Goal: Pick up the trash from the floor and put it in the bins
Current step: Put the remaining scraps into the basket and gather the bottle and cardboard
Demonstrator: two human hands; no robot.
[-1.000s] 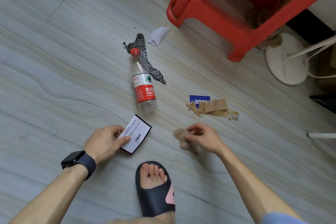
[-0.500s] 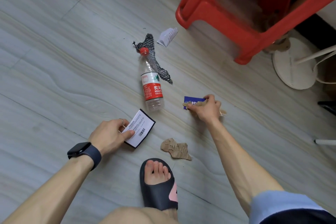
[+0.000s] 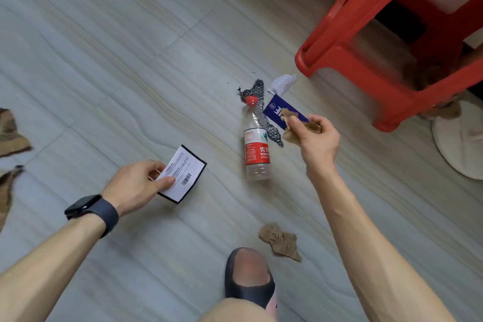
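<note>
While a red plastic stool (image 3: 392, 81) stands at upper right, a clear water bottle (image 3: 256, 149) with a red cap lies on the tiles near it, touching a strip of black mesh (image 3: 258, 86). The left hand (image 3: 136, 185) pinches a black-edged barcode label (image 3: 183, 174). The right hand (image 3: 317, 138), beside the bottle's neck, grips a blue card (image 3: 277, 110) and a torn cardboard scrap (image 3: 287, 136) together. Another cardboard piece (image 3: 281, 240) lies near the slipper (image 3: 248, 293).
</note>
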